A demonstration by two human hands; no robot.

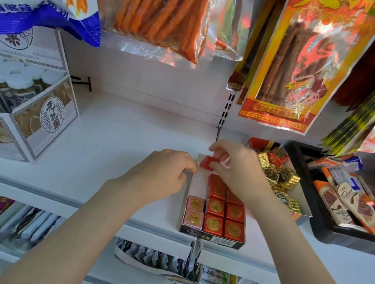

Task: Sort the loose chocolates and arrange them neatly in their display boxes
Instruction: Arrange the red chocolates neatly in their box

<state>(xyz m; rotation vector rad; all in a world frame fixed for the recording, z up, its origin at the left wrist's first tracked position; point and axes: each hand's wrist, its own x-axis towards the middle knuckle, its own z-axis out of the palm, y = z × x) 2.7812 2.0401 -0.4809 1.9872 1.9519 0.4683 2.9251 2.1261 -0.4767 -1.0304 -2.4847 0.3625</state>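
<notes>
On the shelf [111, 143], the left hand [164, 170] curls its fingers against the display box [210, 238], apparently steadying it. In it sit two pink chocolates [194, 212] and about seven red ones [224, 211] in rows. The right hand [234, 167] pinches another red chocolate [208, 162] over the empty back. Loose gold chocolates [279, 180] wait in the next box.
</notes>
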